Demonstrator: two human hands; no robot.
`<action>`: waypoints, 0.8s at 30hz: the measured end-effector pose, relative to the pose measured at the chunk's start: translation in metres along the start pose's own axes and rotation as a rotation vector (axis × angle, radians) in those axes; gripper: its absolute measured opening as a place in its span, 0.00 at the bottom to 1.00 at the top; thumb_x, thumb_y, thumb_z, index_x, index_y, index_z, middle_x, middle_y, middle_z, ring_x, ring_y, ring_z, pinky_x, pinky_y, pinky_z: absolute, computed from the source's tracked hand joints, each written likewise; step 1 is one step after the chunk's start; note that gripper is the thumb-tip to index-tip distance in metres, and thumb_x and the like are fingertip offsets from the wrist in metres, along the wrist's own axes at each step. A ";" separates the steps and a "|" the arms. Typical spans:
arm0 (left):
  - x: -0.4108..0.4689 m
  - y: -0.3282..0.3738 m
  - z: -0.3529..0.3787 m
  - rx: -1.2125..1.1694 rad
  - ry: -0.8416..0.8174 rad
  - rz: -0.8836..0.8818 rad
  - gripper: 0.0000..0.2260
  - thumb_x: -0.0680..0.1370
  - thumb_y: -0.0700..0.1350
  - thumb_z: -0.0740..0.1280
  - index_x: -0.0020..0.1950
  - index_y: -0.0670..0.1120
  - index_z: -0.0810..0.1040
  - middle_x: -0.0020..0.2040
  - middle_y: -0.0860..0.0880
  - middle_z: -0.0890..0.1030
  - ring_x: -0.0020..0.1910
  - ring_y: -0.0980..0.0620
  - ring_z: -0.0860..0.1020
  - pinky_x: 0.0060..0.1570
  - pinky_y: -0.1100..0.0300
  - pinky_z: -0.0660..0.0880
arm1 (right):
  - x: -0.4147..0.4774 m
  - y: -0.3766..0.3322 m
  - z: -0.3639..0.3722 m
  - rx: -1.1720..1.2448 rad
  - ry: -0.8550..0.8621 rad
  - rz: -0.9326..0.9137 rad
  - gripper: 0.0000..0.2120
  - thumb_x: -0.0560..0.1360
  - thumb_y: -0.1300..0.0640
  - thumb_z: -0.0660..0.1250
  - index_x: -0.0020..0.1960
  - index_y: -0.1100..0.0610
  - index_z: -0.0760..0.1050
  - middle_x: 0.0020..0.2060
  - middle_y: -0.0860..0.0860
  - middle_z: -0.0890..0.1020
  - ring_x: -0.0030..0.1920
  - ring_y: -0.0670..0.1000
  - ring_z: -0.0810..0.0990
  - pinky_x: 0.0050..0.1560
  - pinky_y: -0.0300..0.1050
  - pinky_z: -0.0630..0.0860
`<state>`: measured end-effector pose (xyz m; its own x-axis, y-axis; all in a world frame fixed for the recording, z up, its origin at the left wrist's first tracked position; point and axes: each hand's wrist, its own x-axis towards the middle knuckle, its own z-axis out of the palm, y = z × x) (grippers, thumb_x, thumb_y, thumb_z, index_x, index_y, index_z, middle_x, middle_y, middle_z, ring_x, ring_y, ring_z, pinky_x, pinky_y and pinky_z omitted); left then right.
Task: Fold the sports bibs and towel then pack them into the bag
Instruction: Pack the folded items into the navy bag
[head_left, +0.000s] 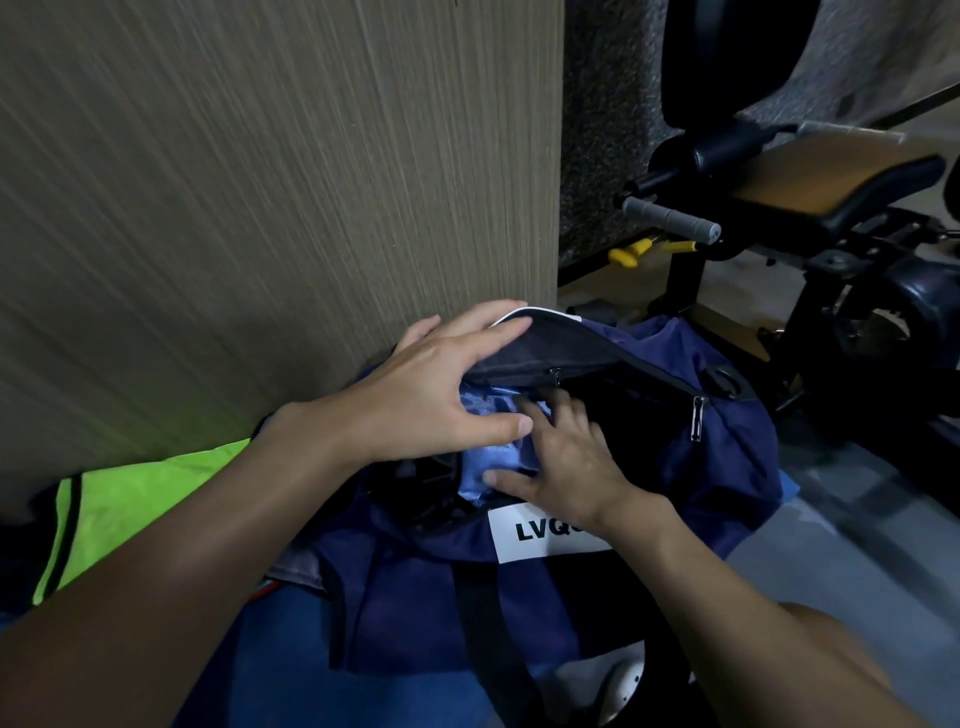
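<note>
A navy duffel bag (727, 467) with a white label lies open in front of me. My left hand (441, 384) holds up the bag's top flap (561, 343), fingers over its outside and thumb under its edge. A folded light blue cloth (488, 457) sits in the bag's opening. My right hand (566, 457) presses down on this cloth with straight fingers. A neon green bib (135, 514) lies on the floor at the left, partly hidden by my left forearm.
A wood-grain panel (260, 208) rises directly behind the bag. A black exercise bench (810, 182) with a grey handle and metal frame stands at the right. Grey floor (841, 530) shows to the right of the bag. A white shoe (623, 686) is near the bottom.
</note>
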<state>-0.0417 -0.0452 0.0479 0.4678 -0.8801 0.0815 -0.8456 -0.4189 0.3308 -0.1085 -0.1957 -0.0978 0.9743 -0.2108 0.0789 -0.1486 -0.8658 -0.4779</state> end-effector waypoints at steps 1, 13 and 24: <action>0.000 0.001 0.000 0.002 0.003 0.001 0.43 0.67 0.69 0.62 0.80 0.54 0.59 0.73 0.74 0.51 0.72 0.74 0.53 0.77 0.45 0.48 | -0.003 -0.002 -0.002 -0.001 0.010 -0.036 0.45 0.70 0.31 0.65 0.79 0.47 0.51 0.75 0.52 0.54 0.74 0.55 0.52 0.72 0.54 0.57; -0.002 -0.002 -0.002 -0.001 -0.018 0.009 0.44 0.67 0.69 0.63 0.80 0.54 0.59 0.77 0.70 0.51 0.72 0.75 0.51 0.77 0.46 0.46 | 0.019 0.010 0.018 0.034 -0.287 -0.058 0.46 0.74 0.31 0.61 0.80 0.47 0.40 0.79 0.49 0.38 0.78 0.52 0.37 0.77 0.57 0.47; -0.002 0.000 0.009 0.058 0.030 -0.027 0.33 0.75 0.60 0.62 0.79 0.54 0.62 0.79 0.60 0.57 0.74 0.67 0.55 0.77 0.44 0.44 | -0.029 -0.009 -0.008 0.026 0.002 -0.144 0.36 0.75 0.32 0.55 0.77 0.48 0.58 0.75 0.48 0.61 0.75 0.52 0.57 0.73 0.55 0.57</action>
<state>-0.0445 -0.0452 0.0396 0.4979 -0.8613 0.1017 -0.8454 -0.4558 0.2784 -0.1365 -0.1852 -0.0883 0.9850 -0.0857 0.1497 -0.0026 -0.8752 -0.4837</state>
